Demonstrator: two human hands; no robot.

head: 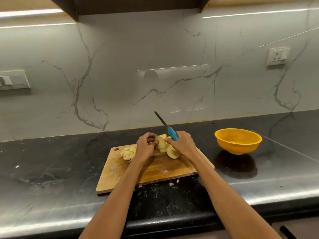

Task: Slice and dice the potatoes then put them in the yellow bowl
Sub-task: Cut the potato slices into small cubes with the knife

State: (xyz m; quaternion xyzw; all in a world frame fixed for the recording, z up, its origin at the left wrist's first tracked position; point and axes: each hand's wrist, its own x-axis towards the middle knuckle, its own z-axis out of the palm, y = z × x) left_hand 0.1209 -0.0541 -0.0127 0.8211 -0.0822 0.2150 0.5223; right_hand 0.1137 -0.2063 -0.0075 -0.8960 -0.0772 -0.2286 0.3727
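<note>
On the wooden cutting board [155,171] my left hand [145,146] pinches a potato slice [160,141] held upright above the board. My right hand [183,144] grips the blue handle of a knife [172,133], its dark blade pointing up and away to the left; its fingertips also touch the slices. More potato slices [172,152] lie under and between the hands. A heap of diced potato [128,152] sits at the board's far left corner. The yellow bowl [238,141] stands to the right on the counter, and nothing shows inside it.
The black stone counter [51,169] runs left and right, with its front edge near me. A few potato bits [172,183] lie on the counter just in front of the board. A marble backsplash with a wall socket [278,56] rises behind.
</note>
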